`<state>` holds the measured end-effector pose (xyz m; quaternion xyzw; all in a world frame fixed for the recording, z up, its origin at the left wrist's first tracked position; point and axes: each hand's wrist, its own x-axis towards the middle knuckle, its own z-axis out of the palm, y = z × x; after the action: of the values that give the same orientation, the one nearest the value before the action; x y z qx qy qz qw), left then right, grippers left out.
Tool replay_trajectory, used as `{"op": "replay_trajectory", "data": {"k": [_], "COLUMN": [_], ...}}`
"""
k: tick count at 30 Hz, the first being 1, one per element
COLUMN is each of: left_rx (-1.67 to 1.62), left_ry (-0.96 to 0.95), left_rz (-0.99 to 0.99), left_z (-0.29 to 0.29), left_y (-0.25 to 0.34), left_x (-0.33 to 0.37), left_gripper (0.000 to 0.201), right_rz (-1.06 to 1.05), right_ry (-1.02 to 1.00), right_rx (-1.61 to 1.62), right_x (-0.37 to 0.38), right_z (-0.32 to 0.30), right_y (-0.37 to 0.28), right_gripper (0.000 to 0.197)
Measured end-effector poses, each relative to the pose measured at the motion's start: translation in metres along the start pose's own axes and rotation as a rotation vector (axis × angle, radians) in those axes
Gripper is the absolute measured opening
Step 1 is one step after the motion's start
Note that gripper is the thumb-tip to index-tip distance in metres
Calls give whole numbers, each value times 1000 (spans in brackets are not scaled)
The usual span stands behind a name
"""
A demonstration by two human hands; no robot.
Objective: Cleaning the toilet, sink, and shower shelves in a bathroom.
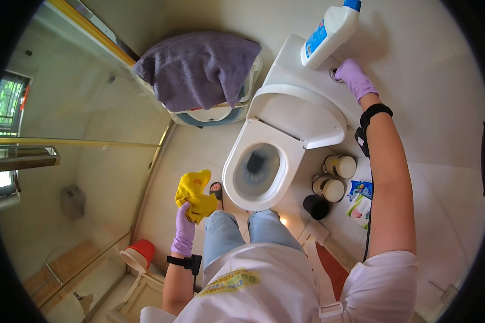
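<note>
Atop tank (290, 63), flush button (335, 76) against right hand (353, 78); cloth (194, 196) in left hand (184, 219).

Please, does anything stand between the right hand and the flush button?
Nothing visible: the right hand is at the flush button, and the bottle stands beside them, on the tank.

Head-worn fisheye, looking down, above toilet (299, 119)
</note>
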<state>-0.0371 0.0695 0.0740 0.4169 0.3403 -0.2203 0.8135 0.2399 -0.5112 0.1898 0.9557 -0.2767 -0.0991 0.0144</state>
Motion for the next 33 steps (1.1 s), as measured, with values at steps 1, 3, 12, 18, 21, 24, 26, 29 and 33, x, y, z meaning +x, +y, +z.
{"op": "replay_trajectory", "data": {"k": [1, 3, 12, 18, 21, 24, 26, 29, 33], "left_rx": [7, 29, -3, 7, 60, 111, 127, 127, 143], "left_ry": [29, 38, 36, 3, 17, 13, -9, -18, 28], "left_rz": [4, 20, 8, -16, 1, 14, 14, 20, 2], "left_z": [-1, -12, -51, -47, -45, -41, -41, -43, -33], "left_y": [2, 5, 4, 11, 16, 20, 21, 22, 24], "left_x": [-3, -9, -23, -19, -15, -11, -8, -5, -8], "left_gripper": [44, 44, 43, 44, 44, 44, 44, 45, 42], "right_rz": [-22, -50, 38, 41, 39, 39, 65, 19, 30], "right_ry": [-6, -19, -160, -216, -206, -195, -191, -221, -234], "right_rx": [-47, -86, -215, -289, -278, -234, -248, -269, -298], "right_x": [6, 3, 3, 9, 3, -3, -2, 0, 2], "right_z": [2, 2, -13, -14, -16, -20, -21, -23, -21], "right_y": [6, 2, -13, -11, -15, -17, -18, -17, -16], "right_gripper": [29, 33, 44, 44, 44, 44, 45, 47, 46]}}
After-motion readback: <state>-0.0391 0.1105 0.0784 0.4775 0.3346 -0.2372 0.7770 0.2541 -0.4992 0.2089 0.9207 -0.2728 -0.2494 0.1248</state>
